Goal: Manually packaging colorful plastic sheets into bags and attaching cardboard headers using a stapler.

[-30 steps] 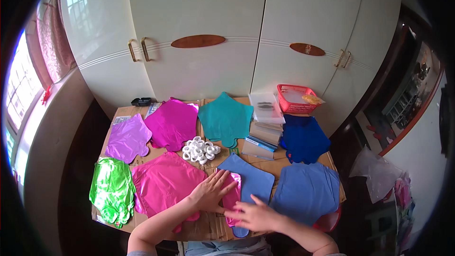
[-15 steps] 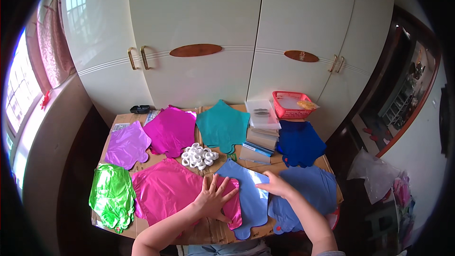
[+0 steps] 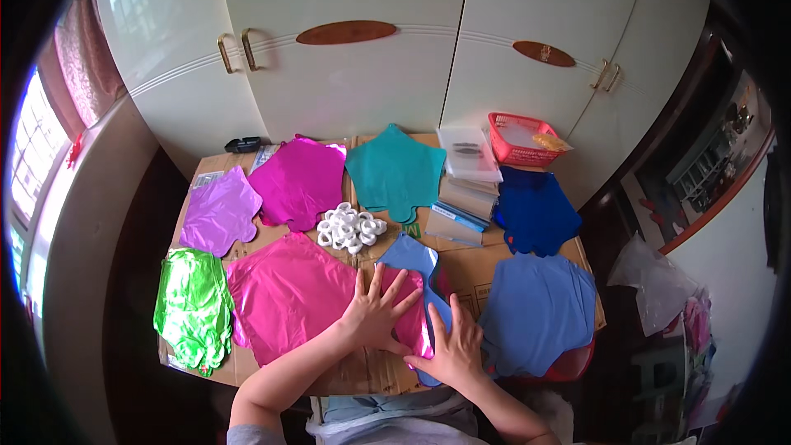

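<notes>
Both hands flat | left hand [image 3: 375,311], right hand [image 3: 452,348] | pink foil sheet [image 3: 301,292]

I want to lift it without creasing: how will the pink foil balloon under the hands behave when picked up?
The pink foil balloon lies flat and wrinkled on the cardboard-covered table, so it is probably thin, floppy and very light. Its glossy sheen suggests a slippery surface. The left hand and right hand press flat on it, so it likely shifts or curls easily.
</notes>
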`<state>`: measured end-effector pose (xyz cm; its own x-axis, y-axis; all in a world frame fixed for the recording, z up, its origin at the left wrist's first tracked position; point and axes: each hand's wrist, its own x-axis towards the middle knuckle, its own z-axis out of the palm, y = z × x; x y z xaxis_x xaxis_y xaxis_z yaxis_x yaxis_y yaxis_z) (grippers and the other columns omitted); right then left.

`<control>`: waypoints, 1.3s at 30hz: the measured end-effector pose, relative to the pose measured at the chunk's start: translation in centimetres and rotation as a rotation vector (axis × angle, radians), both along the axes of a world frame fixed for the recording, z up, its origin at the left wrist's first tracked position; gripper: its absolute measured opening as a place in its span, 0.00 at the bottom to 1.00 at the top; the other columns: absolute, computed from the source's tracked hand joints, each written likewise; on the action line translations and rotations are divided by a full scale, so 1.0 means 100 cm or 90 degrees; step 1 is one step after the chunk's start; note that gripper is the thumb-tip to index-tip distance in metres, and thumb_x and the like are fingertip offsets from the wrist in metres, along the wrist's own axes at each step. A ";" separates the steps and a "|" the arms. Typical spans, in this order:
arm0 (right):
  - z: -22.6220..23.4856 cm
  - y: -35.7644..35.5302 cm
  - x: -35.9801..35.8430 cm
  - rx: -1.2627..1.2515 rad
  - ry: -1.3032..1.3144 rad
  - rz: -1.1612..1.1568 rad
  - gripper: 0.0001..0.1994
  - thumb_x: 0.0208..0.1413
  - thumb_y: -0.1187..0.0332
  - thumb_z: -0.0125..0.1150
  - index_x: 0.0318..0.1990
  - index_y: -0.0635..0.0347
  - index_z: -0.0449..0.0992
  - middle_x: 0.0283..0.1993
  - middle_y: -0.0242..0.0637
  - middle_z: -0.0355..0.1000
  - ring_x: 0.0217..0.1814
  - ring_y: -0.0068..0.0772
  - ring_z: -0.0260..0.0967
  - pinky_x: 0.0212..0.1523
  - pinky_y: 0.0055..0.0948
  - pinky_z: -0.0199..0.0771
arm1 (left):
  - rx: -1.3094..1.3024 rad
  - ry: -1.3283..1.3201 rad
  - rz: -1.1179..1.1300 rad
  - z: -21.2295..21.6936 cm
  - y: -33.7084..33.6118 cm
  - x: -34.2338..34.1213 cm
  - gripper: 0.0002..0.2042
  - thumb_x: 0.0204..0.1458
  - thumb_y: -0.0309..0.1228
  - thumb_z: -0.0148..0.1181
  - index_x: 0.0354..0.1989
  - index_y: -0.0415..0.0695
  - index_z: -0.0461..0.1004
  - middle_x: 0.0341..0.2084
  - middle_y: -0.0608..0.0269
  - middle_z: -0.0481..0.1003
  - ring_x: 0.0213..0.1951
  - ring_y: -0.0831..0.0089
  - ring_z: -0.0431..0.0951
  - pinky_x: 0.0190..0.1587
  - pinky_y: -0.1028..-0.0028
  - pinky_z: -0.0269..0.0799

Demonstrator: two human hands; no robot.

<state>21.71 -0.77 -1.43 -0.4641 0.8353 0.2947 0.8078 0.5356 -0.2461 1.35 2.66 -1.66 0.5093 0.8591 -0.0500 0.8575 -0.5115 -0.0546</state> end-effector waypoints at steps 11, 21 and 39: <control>-0.004 0.000 0.003 -0.076 -0.089 0.008 0.58 0.25 0.38 0.71 0.67 0.49 0.51 0.69 0.56 0.39 0.65 0.61 0.47 0.52 0.60 0.53 | -0.007 -0.004 0.003 -0.001 0.000 0.000 0.56 0.28 0.77 0.49 0.68 0.55 0.50 0.67 0.45 0.45 0.65 0.31 0.41 0.57 0.30 0.40; -0.014 0.039 0.025 -0.139 0.400 -0.069 0.49 0.46 0.65 0.68 0.67 0.66 0.36 0.63 0.60 0.51 0.61 0.56 0.58 0.59 0.44 0.61 | 0.053 -0.100 -0.051 0.000 -0.001 -0.003 0.57 0.29 0.75 0.51 0.66 0.47 0.54 0.62 0.36 0.52 0.64 0.37 0.48 0.65 0.47 0.41; -0.021 0.079 0.020 -0.076 0.169 -0.192 0.33 0.42 0.67 0.64 0.58 0.61 0.59 0.31 0.54 0.73 0.35 0.60 0.71 0.38 0.49 0.71 | 0.044 -0.082 -0.057 0.007 -0.004 0.002 0.54 0.34 0.73 0.49 0.66 0.46 0.53 0.62 0.34 0.52 0.64 0.40 0.50 0.65 0.51 0.46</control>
<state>23.72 7.12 -3.52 -0.1150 0.9577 0.2639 0.8243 0.2402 -0.5126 1.55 2.24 -0.98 0.5827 0.8089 0.0780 0.8106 -0.5854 0.0148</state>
